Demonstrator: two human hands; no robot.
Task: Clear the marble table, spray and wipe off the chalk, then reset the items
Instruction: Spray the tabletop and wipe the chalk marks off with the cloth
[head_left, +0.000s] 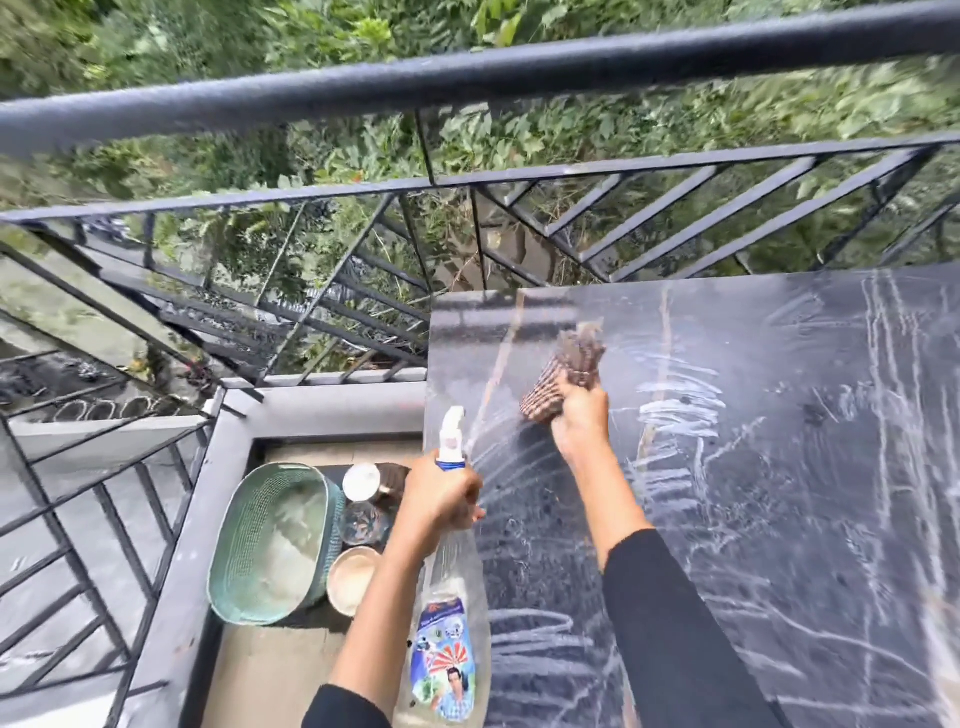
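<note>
L. hand curled round spray bottle neck at left edge of marble table; r. hand pressing bunched checked cloth onto it amid unwiped chalk. Risk: smearing rather than lifting, if surface under-sprayed.

We read no legible text. The label on the spray bottle shows blue print, its lettering too blurred to read. The chalk on the marble table forms scribbles only.

light: soft, even daylight
shadows: faint
glare: pale sheen on table far-left corner
blur: leaves and cloth smeared
edges: railing bowed by wide lens
</note>
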